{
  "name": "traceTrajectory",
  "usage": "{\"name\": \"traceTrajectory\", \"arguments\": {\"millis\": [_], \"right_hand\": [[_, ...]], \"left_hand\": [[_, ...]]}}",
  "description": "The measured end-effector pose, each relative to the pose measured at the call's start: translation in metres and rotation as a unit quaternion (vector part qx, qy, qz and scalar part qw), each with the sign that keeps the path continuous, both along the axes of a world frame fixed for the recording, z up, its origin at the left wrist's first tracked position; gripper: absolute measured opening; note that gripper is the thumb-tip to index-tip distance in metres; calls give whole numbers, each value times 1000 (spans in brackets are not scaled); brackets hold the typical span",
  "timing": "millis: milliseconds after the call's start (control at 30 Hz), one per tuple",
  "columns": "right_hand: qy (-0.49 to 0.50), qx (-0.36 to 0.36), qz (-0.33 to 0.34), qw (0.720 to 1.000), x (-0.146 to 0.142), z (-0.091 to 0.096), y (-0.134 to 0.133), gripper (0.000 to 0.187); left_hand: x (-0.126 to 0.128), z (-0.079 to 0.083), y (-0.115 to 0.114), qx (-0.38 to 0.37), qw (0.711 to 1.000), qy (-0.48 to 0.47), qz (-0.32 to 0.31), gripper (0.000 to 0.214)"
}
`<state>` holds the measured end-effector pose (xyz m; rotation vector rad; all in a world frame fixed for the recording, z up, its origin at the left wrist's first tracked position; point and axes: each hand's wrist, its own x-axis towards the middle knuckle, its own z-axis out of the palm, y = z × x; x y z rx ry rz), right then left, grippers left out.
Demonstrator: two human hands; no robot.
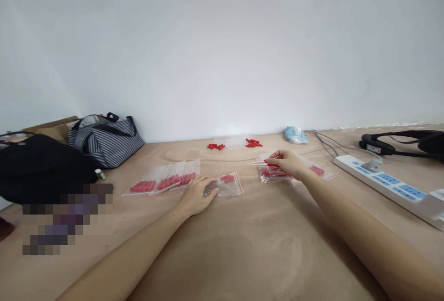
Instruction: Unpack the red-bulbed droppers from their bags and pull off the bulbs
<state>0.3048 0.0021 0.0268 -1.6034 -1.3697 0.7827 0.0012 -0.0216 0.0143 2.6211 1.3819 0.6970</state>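
Note:
My left hand (197,194) lies over the near end of a clear zip bag (231,189), its thumb and fingers closed on the plastic. A few red pieces show inside that bag. Between the fingertips of my right hand (286,161) is a small red piece (272,163) with a thin pale end pointing left. Beneath the right hand lie more clear bags (277,178) of red pieces. To the left of my left hand, several filled bags (169,181) overlap in a row. Farther back, loose red pieces (215,146) and another red group (254,143) flank some thin clear sticks (235,146).
A white power strip (385,181) with a plug and cable runs along the right, near a black headset (398,143). A blue mask (295,135) lies by the wall. At left stand a striped bag (107,141), a black bag (45,167) and a small bottle (100,175).

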Motion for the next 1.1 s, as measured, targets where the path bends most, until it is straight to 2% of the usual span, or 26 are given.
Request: {"name": "traceTrajectory", "arguments": {"millis": [100,200,267,367,433,633,767,967,1033,1100], "right_hand": [[-95,83,-38,991,-11,-8,2,23],[-224,164,-2,961,-29,-13,-4,15],[-282,186,37,941,-41,-16,-10,11],[-341,179,60,921,-54,-21,-19,8],[-347,166,53,921,-60,-24,-24,9],[-264,118,-6,957,-66,-30,-27,17],[-249,123,-13,961,-64,-30,-26,21],[-308,135,-35,941,-65,-27,-31,32],[-339,126,-29,932,-66,-27,-32,41],[-355,112,-17,928,-66,-27,-33,42]], "left_hand": [[0,0,0,2,1000,0,-1,26],[0,1,0,3,1000,0,-2,26],[0,1,0,3,1000,1,-3,25],[0,0,0,2,1000,-1,-4,25],[0,0,0,4,1000,-3,-4,25],[1,-1,0,4,1000,-2,-3,25],[1,0,-1,5,1000,-2,2,25],[1,0,0,10,1000,3,-3,25],[1,0,0,5,1000,1,-2,24],[1,0,0,4,1000,-1,-2,24]]}}
